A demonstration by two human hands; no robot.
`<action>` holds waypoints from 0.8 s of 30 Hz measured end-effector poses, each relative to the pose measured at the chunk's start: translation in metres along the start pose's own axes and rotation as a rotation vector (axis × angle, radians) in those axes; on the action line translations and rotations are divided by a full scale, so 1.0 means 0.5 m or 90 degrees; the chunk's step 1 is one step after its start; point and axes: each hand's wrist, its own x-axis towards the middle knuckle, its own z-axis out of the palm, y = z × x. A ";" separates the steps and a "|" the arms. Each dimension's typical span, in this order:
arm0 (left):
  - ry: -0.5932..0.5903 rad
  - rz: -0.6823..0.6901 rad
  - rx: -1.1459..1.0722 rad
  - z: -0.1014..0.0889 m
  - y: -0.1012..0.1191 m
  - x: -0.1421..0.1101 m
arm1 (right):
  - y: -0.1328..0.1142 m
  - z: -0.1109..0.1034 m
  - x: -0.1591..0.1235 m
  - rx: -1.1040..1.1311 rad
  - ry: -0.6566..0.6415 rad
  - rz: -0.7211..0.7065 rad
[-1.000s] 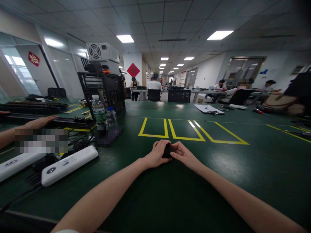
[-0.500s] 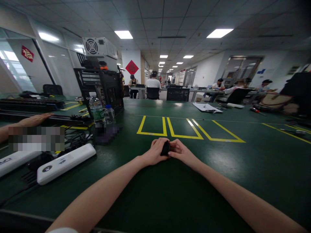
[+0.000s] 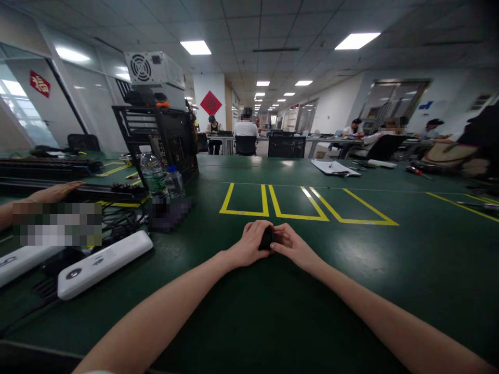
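Head view. 2 bare hands meet over the green table [image 3: 257, 317], with 1 small black object [image 3: 266, 238] between them, on the near side of the yellow tape. The left hand [image 3: 249, 244] curves over the object from its left, fingers together across the top, thumb low, clamped on it. The right hand [image 3: 293, 246] comes in from the other side: fingers bent, thumb beneath and a little apart from them, tips at the object's right edge; cannot tell whether they grip.

Beyond the hands, 3 yellow tape outlines [image 3: 244, 213] in a row. Left of these, 2 clear bottles [image 3: 154, 176], 1 blue-capped, stand beside 1 open black computer case [image 3: 177, 148]; 1 fan box [image 3: 146, 68] sits on top. Nearer, 2 long white bars [image 3: 105, 266] lie by tangled black cables [image 3: 122, 223]. 1 other person's hand [image 3: 56, 193] rests at far left. Right of centre at the back, 1 clipboard [image 3: 335, 168] lies flat.
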 end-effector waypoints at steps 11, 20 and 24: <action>-0.026 -0.021 -0.016 -0.018 0.001 0.006 | -0.008 -0.003 0.006 0.008 0.021 0.045; 0.001 0.012 -0.009 -0.005 -0.007 0.000 | -0.009 0.000 -0.001 0.024 -0.002 0.012; 0.013 0.018 0.002 -0.002 -0.004 -0.001 | 0.002 0.000 0.004 0.017 0.027 -0.014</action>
